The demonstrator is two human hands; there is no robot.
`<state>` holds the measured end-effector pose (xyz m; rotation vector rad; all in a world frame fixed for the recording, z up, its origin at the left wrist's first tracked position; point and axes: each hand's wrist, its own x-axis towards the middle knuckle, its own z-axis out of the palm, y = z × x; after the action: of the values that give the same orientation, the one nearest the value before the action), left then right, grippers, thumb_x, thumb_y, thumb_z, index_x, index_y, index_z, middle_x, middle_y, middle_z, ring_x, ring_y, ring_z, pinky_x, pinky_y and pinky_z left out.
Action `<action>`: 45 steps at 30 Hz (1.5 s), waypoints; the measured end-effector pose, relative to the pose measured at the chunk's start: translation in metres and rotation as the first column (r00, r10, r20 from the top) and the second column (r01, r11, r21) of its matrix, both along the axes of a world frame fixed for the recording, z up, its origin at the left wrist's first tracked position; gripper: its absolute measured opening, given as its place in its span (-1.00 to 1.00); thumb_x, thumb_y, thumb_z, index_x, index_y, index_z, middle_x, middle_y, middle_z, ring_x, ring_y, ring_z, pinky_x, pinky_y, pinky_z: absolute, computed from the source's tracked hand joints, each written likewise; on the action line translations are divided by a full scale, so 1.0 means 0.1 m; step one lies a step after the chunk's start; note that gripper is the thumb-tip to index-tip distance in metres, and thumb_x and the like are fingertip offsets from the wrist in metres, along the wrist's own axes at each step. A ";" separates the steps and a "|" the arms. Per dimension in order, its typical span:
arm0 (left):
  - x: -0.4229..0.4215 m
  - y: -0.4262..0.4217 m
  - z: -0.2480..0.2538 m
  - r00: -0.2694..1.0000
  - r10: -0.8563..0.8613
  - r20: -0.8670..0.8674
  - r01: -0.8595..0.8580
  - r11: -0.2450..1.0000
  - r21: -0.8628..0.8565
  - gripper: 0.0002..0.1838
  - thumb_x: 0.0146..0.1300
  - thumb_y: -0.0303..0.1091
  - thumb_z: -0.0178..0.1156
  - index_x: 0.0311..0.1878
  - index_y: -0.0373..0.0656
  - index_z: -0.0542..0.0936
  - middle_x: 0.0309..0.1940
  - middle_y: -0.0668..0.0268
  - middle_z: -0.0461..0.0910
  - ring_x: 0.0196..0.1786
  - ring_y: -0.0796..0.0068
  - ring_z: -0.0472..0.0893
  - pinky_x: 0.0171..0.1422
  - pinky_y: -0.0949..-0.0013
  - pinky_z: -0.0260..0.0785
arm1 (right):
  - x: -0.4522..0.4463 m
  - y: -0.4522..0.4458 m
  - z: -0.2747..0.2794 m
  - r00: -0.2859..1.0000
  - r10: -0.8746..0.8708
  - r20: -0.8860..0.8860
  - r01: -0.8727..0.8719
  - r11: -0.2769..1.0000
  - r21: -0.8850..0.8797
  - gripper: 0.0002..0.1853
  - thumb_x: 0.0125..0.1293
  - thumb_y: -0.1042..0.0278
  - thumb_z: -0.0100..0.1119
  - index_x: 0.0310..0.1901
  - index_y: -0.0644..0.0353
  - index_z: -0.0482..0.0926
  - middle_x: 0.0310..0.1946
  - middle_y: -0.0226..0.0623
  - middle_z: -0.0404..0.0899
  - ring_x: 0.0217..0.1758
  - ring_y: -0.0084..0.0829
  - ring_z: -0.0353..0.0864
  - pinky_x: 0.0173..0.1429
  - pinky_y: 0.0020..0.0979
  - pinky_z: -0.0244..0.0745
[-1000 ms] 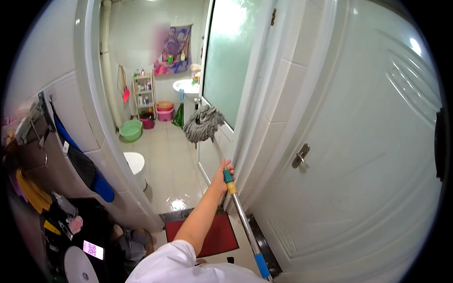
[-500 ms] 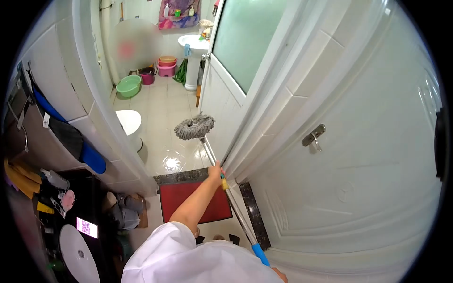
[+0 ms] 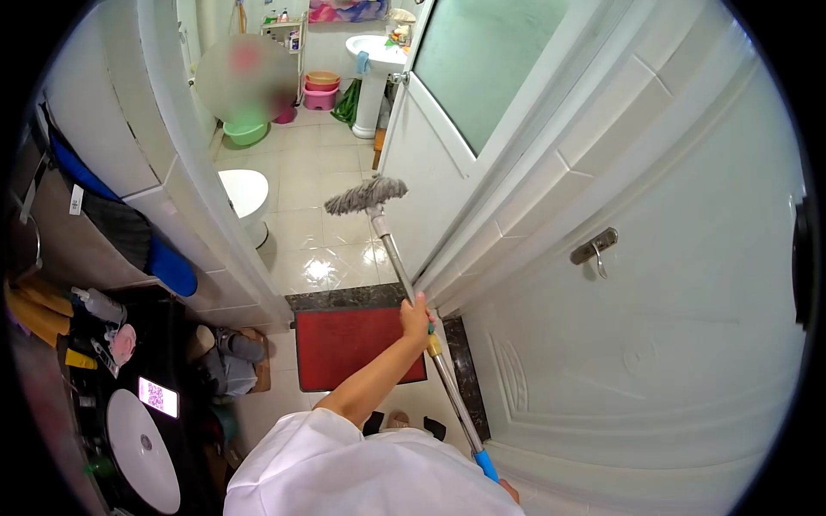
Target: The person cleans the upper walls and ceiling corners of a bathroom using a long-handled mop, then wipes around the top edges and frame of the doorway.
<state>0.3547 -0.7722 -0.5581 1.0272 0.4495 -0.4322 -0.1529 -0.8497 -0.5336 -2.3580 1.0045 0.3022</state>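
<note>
Much of the green basin (image 3: 247, 135) is blurred, left hand (image 3: 416, 319) clamping the mop (image 3: 396, 261), fingers of the half-hidden right hand (image 3: 509, 491) unclear.

mat (image 3: 357, 348) before threshold (image 3: 344, 298) | toilet (image 3: 245, 193) left of mop head (image 3: 366, 197) | phone (image 3: 158, 396) on counter (image 3: 157, 357) beside basin (image 3: 129, 430)

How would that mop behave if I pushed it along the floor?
The mop head looks like loose strands, so it would probably flop and splay. The pole looks straight and metallic, so likely stiff. The floor shines, so the head might slide easily.
</note>
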 end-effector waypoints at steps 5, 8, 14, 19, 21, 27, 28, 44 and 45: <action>-0.57 0.08 0.57 0.974 -0.084 0.212 0.088 0.996 -0.011 -0.71 0.33 -0.13 0.04 -0.33 -0.14 0.30 -0.71 0.39 0.34 -0.68 0.58 0.43 -0.60 0.43 0.29 | 1.08 0.22 0.15 0.981 -0.098 0.167 0.094 0.995 0.032 -0.58 0.02 0.01 0.38 -0.39 0.23 0.49 -0.63 -0.31 0.45 -0.53 -0.41 0.46 -0.39 -0.34 0.37; -1.06 0.16 0.68 0.955 -0.181 0.236 0.199 0.979 -0.051 -0.75 0.33 -0.17 0.05 -0.30 -0.14 0.30 -0.68 0.40 0.38 -0.58 0.59 0.48 -0.48 0.47 0.33 | 1.71 0.25 0.24 0.967 -0.110 0.232 0.070 0.982 0.177 -0.63 0.07 0.08 0.36 -0.37 0.24 0.50 -0.62 -0.33 0.46 -0.54 -0.47 0.45 -0.42 -0.39 0.35; -0.85 0.47 0.59 0.153 -0.725 0.672 0.587 0.613 0.528 -0.56 0.24 -0.26 0.17 0.16 -0.15 0.36 0.00 0.24 0.50 0.10 0.40 0.45 0.13 0.38 0.33 | 1.82 0.30 0.06 0.884 -0.234 0.404 0.130 0.954 0.269 -0.72 0.15 0.27 0.31 -0.52 0.21 0.42 -0.70 -0.51 0.35 -0.61 -0.71 0.27 -0.53 -0.55 0.20; 0.20 1.06 1.05 0.722 -0.536 0.438 0.675 0.408 -0.614 -0.14 0.18 0.32 -0.16 0.35 -0.19 0.19 0.18 0.05 0.39 0.07 0.15 0.53 0.00 0.04 0.50 | 1.71 0.37 0.16 0.849 -0.365 0.382 0.190 0.885 0.424 -0.64 0.14 0.24 0.33 -0.57 0.23 0.35 -0.75 -0.50 0.25 -0.63 -0.70 0.17 -0.57 -0.51 0.15; 0.63 1.07 1.15 0.725 -0.546 0.420 0.653 0.351 -0.671 -0.09 0.17 0.44 -0.26 0.29 -0.22 0.26 0.12 0.09 0.45 -0.09 0.20 0.61 -0.21 0.14 0.55 | 1.61 0.39 0.12 0.876 -0.330 0.351 0.221 0.923 0.315 -0.63 0.14 0.22 0.33 -0.57 0.23 0.35 -0.76 -0.49 0.25 -0.63 -0.70 0.17 -0.57 -0.50 0.16; 0.98 0.81 1.47 0.777 -0.627 0.063 0.573 0.662 -0.483 -0.56 0.20 0.06 0.13 -0.22 -0.21 0.55 -0.35 0.22 0.64 -0.29 0.37 0.65 -0.17 0.19 0.54 | 1.09 0.31 -0.34 0.867 -0.348 0.356 0.319 0.937 0.141 -0.59 0.09 0.16 0.36 -0.61 0.21 0.34 -0.77 -0.45 0.24 -0.65 -0.68 0.17 -0.57 -0.47 0.18; 0.93 0.78 1.48 0.814 -0.580 0.026 0.518 0.706 -0.482 -0.64 0.18 -0.07 0.15 -0.24 -0.23 0.54 -0.35 0.20 0.63 -0.30 0.34 0.64 -0.16 0.19 0.54 | 1.02 0.28 -0.44 0.847 -0.374 0.377 0.330 0.927 0.177 -0.58 0.08 0.16 0.37 -0.63 0.21 0.34 -0.77 -0.43 0.23 -0.65 -0.67 0.17 -0.56 -0.45 0.18; 1.35 0.51 1.40 0.954 -0.256 0.153 0.293 0.899 -0.326 -0.79 0.13 -0.30 0.12 -0.26 -0.26 0.50 -0.40 0.18 0.61 -0.34 0.29 0.63 -0.22 0.25 0.52 | 0.41 0.39 -0.44 0.898 -0.363 0.250 0.308 0.922 0.233 -0.56 0.01 0.14 0.37 -0.61 0.18 0.27 -0.75 -0.43 0.04 -0.61 -0.56 0.02 -0.55 -0.44 0.01; 1.33 0.48 1.46 0.954 -0.255 0.158 0.294 0.900 -0.323 -0.79 0.13 -0.30 0.12 -0.26 -0.26 0.50 -0.40 0.18 0.61 -0.34 0.29 0.63 -0.22 0.25 0.52 | 0.49 0.40 -0.28 0.876 -0.383 0.291 0.309 0.912 0.270 -0.56 0.00 0.13 0.37 -0.60 0.18 0.28 -0.75 -0.41 0.05 -0.62 -0.54 0.03 -0.55 -0.43 0.02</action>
<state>0.4873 -0.7239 -0.4120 0.7697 0.1175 -0.6776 -0.1041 -0.8093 -0.5618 -1.9008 1.1351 -0.1280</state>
